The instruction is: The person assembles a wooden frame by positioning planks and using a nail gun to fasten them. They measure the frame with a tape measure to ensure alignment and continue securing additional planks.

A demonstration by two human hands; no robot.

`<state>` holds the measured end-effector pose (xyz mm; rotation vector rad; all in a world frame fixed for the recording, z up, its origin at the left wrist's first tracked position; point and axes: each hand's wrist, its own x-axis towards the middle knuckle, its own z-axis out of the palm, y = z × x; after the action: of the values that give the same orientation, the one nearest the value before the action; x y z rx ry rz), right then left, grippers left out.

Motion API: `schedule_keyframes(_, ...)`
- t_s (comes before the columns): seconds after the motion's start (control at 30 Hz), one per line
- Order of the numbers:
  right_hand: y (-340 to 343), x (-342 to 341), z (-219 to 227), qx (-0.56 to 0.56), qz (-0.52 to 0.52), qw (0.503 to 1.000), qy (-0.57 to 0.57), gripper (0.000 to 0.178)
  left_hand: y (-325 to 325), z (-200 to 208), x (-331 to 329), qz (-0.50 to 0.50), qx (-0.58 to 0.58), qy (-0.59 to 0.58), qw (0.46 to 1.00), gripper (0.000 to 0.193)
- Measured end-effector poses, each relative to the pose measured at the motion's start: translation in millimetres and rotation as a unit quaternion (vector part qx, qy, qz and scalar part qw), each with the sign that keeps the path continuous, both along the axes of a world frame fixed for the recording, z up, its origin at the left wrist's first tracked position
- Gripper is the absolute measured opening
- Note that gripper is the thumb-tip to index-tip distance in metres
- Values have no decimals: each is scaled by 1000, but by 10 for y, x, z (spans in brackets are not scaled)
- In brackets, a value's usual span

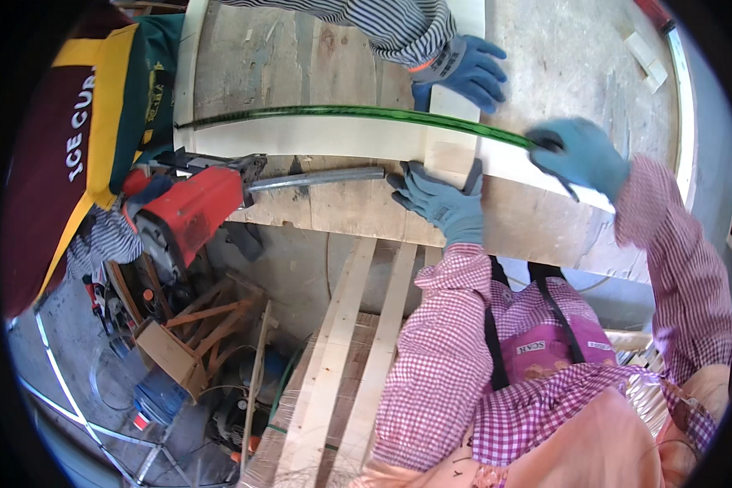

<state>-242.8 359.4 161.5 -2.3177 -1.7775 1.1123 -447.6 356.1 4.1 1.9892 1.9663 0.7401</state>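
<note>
My left hand (441, 203), in a blue-grey glove, lies with spread fingers at the near end of a short pale wooden board (450, 156). This board crosses a long white-faced strip (301, 138) on the worktable. My gloved right hand (581, 159), slightly blurred, is closed around a tape measure whose case is mostly hidden; a dark strap hangs below. Its green blade (342, 112) stretches left over both boards to the far left end of the strip. A co-worker's blue-gloved hand (464, 73) rests by the short board's far end.
At the left, the co-worker's other hand holds a red nail gun (199, 207) with a long metal bar toward my left hand. Below the table are long timber slats (333, 342), a cardboard box (171, 358) and wood scraps. A small offcut (645, 61) lies far right.
</note>
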Motion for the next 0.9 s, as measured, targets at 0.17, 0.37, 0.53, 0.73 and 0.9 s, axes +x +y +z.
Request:
schedule_keyframes(0.17,-1831,886,386,10,-215,965,153,25,-15,11,-5,-3,2,-15,1000,107)
schedule_keyframes(0.37,-4310,1152,438,34,-434,853,289,33,-9,91,-113,-4,-45,35,998,109)
schedule_keyframes(0.53,-5157,862,405,60,-501,801,324,42,-67,126,-406,-13,-134,75,988,126)
schedule_keyframes(0.73,-5409,937,505,83,-504,802,310,42,-1185,445,-835,-50,-121,92,987,111)
schedule_keyframes(0.9,-5254,1167,741,121,-536,764,339,38,-2626,721,-969,-121,-169,88,974,103)
